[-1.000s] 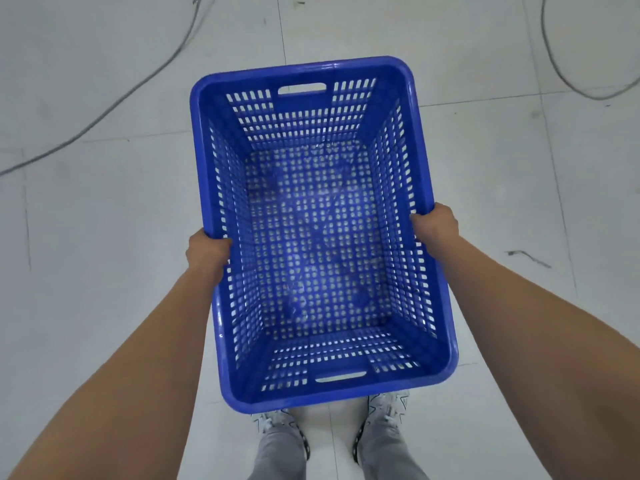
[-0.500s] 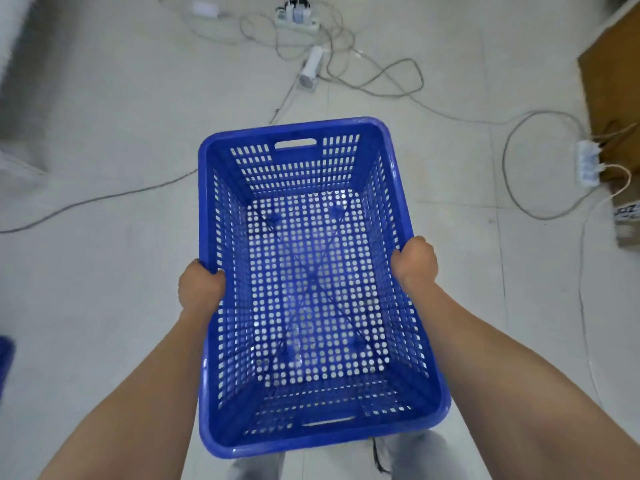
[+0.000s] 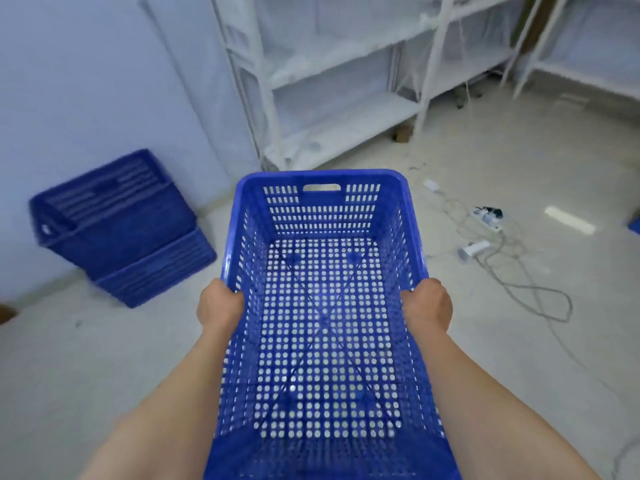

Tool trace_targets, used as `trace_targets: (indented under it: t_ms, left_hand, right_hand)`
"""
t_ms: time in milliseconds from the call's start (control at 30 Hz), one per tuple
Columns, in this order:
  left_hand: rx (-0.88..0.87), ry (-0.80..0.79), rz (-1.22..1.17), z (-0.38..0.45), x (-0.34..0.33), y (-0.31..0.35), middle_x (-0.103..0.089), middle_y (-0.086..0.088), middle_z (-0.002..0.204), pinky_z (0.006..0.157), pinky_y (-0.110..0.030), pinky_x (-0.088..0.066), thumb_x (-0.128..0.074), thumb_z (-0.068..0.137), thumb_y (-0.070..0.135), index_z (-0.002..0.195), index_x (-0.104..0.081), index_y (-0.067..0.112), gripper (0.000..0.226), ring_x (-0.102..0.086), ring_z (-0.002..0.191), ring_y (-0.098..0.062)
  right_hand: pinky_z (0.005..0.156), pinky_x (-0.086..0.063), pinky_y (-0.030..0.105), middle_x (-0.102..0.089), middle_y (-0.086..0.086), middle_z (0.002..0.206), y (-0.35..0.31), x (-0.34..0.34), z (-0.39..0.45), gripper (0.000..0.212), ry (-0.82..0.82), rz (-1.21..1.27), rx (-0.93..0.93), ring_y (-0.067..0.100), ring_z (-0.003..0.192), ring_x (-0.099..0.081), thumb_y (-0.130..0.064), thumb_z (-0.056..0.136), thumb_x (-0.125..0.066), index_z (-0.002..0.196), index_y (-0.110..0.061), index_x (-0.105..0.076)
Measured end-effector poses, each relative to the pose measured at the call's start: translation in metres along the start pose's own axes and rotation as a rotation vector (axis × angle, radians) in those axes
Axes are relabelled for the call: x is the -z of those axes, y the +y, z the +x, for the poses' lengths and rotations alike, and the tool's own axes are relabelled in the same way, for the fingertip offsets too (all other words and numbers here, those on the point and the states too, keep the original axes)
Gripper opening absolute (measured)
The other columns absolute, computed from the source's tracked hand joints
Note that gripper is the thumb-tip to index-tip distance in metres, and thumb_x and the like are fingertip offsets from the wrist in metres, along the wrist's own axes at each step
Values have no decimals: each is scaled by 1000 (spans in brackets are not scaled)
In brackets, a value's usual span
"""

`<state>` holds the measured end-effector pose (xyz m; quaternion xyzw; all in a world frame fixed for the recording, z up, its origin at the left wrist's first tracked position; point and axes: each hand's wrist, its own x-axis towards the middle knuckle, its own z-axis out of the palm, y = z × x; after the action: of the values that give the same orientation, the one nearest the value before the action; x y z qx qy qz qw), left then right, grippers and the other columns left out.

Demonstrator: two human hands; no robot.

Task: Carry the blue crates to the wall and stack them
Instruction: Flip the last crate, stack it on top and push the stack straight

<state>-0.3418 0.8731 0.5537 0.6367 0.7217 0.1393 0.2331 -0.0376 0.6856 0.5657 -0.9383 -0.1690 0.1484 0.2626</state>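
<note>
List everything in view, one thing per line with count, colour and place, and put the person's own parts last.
carried crate: 1, blue, perforated, empty, centre, held above the floor
stacked crates: 2, blue, one on the other, left, against the wall
wall: 1, pale, left
shelving racks: at least 2, white, top centre to right
power strip: 1, white, on the floor at right
cables: several, grey-white, looped on the floor at right
floor: pale tiles
left hand: 1, grips the crate's left rim
right hand: 1, grips the crate's right rim
</note>
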Motion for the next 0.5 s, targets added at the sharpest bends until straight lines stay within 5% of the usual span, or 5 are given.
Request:
trace_targets:
  t_ms: [200, 500]
  left_hand:
    - [200, 177, -104, -69, 105, -72, -68, -16, 98, 69, -35, -46, -61, 84, 19, 98, -65, 4, 21, -65, 91, -37]
    - [306, 358, -222, -129, 211, -185, -70, -10, 92, 70, -38, -57, -67, 83, 23, 90, -64, 9, 16, -67, 80, -33]
  right_hand:
    - [57, -44, 29, -69, 13, 82, -74, 12, -62, 22, -37, -72, 283, 28, 64, -57, -24, 80, -67, 88, -3, -62]
    - [49, -37, 25, -53, 2, 66, -140, 9, -188, 20, -115, -68, 494, 20, 53, -49, -25, 82, -65, 85, -6, -57]
